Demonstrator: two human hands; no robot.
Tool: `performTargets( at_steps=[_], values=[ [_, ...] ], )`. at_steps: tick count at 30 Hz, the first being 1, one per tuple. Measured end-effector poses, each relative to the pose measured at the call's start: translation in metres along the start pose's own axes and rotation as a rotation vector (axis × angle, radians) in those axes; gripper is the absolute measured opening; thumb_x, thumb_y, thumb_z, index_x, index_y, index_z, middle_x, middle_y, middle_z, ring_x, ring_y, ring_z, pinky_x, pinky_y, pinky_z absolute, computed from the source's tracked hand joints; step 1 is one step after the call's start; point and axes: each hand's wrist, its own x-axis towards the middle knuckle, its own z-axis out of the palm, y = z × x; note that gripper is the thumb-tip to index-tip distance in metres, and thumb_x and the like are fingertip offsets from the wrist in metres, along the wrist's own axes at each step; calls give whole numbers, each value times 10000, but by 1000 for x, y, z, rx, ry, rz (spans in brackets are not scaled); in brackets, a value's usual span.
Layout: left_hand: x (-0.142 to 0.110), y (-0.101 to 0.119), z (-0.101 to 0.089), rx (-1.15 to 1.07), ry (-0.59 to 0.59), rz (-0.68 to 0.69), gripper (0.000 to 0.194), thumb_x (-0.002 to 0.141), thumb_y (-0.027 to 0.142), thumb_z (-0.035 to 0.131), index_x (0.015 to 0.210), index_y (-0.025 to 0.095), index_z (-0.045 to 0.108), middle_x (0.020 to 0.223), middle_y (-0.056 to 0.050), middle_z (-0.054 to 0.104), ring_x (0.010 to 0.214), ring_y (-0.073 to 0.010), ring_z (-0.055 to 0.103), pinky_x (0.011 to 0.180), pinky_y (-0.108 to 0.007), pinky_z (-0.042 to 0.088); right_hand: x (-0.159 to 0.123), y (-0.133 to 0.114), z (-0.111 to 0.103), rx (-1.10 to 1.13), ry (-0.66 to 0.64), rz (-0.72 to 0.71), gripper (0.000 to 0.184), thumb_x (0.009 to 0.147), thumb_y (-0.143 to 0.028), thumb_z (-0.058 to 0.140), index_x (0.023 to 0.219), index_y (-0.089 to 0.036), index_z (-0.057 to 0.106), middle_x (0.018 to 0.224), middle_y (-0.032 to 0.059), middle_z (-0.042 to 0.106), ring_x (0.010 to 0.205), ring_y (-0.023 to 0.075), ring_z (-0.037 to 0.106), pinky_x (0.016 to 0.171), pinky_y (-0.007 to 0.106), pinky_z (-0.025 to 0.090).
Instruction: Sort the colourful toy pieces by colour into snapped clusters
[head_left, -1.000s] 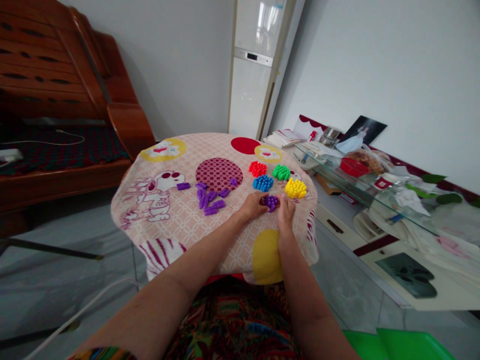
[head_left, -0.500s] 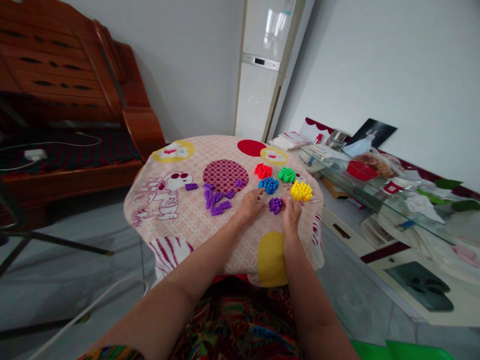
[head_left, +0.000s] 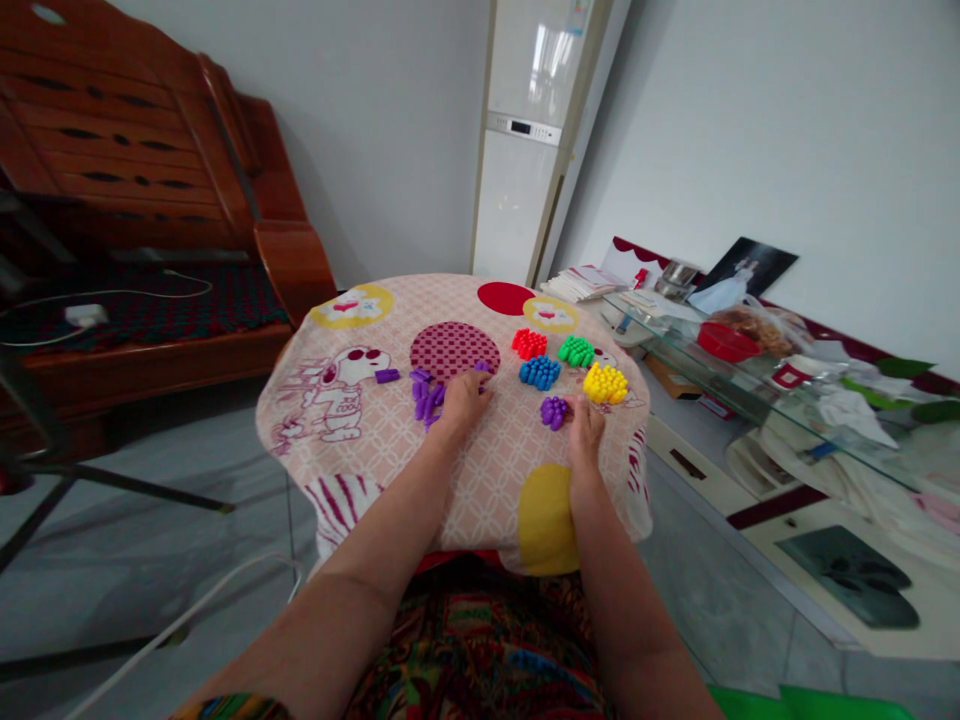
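My left hand point(head_left: 463, 402) is over the middle of the cloth-covered table, with its fingers partly spread at a small purple plastic piece point(head_left: 482, 367). It hides some of the loose purple pieces point(head_left: 424, 392) lying to its left. My right hand point(head_left: 586, 428) rests at the table's right side, its curled fingertips against the right edge of a small purple cluster point(head_left: 553, 411) of upright pieces. Behind that cluster stand a blue cluster point(head_left: 539, 373), a red cluster point(head_left: 529, 344), a green cluster point(head_left: 577, 351) and a yellow cluster point(head_left: 606, 383).
The round table wears a patterned pink cloth point(head_left: 495, 480). One purple piece point(head_left: 387, 376) lies apart at the left. A wooden bench point(head_left: 142, 160) stands at the left, and a glass-topped cabinet point(head_left: 757, 400) loaded with household things runs along the right.
My left hand has moved left from beside the blue cluster to the loose purple pieces. My right hand stays at the purple cluster. The view has shifted slightly.
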Motion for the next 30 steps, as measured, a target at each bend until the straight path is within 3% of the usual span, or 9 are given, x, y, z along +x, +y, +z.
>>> performTargets(
  at_steps=[4, 9, 11, 14, 20, 25, 30],
  values=[
    [1, -13, -14, -50, 247, -109, 373, 886, 231, 567, 1230, 161, 693, 1286, -131, 679, 1234, -263, 586, 1115, -380, 404, 0, 2, 1, -4, 7, 4, 549, 919, -576, 422, 889, -131, 743, 895, 142, 750, 839, 235, 685, 810, 382, 526],
    [-6, -53, -43, 33, 503, -452, 504, 849, 252, 573, 1344, 171, 619, 1530, -177, 462, 1433, -381, 364, 1163, -606, 295, 2, 5, 2, -4, -6, 31, 553, 917, -576, 410, 894, -131, 738, 880, 138, 743, 814, 231, 675, 771, 376, 530],
    [-7, -69, -50, 47, 469, -549, 507, 850, 281, 573, 1337, 148, 625, 1489, -200, 503, 1404, -385, 408, 1143, -581, 335, 2, 5, 2, -10, -8, 28, 556, 917, -581, 408, 893, -133, 737, 885, 139, 743, 812, 232, 674, 771, 378, 529],
    [-4, -78, -51, 52, 287, -572, 447, 870, 283, 549, 1270, 131, 677, 1302, -191, 658, 1259, -333, 568, 1092, -454, 419, 2, 3, 1, -15, -9, 14, 554, 914, -577, 409, 898, -133, 739, 896, 140, 747, 820, 235, 675, 785, 384, 527],
    [3, -47, -35, -74, 21, -276, 357, 873, 272, 587, 1188, 200, 738, 1172, -68, 754, 1059, -221, 682, 920, -282, 498, -1, -3, 1, -11, 0, 18, 554, 906, -570, 414, 897, -122, 740, 903, 148, 745, 821, 232, 672, 803, 385, 525],
    [2, -33, -30, -166, -49, -56, 322, 848, 241, 627, 1139, 227, 763, 1072, -20, 781, 968, -204, 697, 915, -293, 516, -2, -6, 1, -14, 3, 30, 564, 906, -591, 417, 876, -128, 738, 870, 140, 745, 798, 225, 665, 778, 376, 530],
    [15, -22, -26, -116, 17, -63, 436, 837, 252, 666, 1267, 187, 698, 1283, -89, 708, 1161, -251, 656, 1013, -319, 492, -2, -3, 1, -22, 7, 27, 559, 910, -588, 421, 879, -131, 740, 869, 130, 750, 804, 225, 670, 780, 370, 531]
  ],
)
